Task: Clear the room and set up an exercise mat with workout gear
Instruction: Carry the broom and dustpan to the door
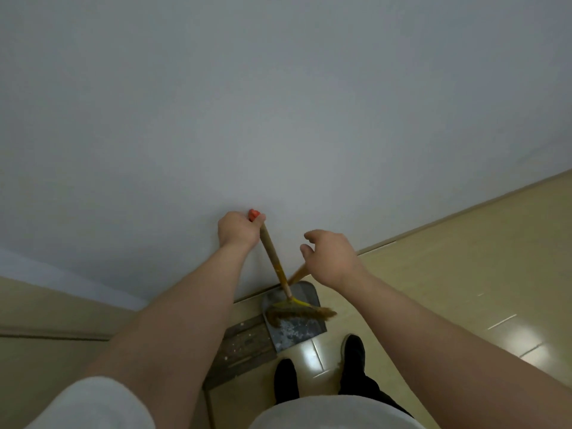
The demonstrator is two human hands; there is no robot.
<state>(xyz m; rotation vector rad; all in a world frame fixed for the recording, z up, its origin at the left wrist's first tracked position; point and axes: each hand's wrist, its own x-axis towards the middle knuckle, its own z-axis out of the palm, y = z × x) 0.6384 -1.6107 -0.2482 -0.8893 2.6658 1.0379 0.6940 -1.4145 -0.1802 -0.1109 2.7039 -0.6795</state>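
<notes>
The left hand [236, 229] grips the top of a wooden broom with a red end cap and brown bristles [274, 258], which leans close to the white wall [278, 103]. Its bristles rest inside a grey metal dustpan with a wooden handle [294, 331], which stands on the beige tiled floor [464, 289] just at the foot of the wall. The right hand [331, 261] hangs over the dustpan handle with loosely bent, spread fingers and holds nothing, and two black shoes [353, 351] stand near the dustpan.
</notes>
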